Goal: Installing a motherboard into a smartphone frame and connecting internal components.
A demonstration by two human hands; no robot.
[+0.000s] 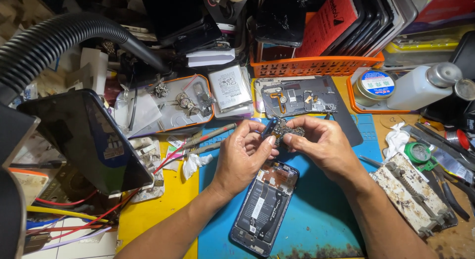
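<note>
My left hand (241, 157) and my right hand (324, 146) meet above a blue work mat (316, 214), both pinching a small dark circuit board (283, 130) with a blue part at its left end. Just below the hands lies an opened phone (264, 207) with its back off, showing a black battery and ribbon cables. Behind the hands rests a grey phone back frame (297, 98) with small parts on it.
An orange-rimmed tray (170, 121) holds screws and small parts; a loose battery (229, 87) lies beside it. An orange basket (316, 66) holds several phones. A black hose (64, 34) and dark screen (84, 135) stand left. A metal board holder (413, 194), pliers and bottle (420, 86) sit right.
</note>
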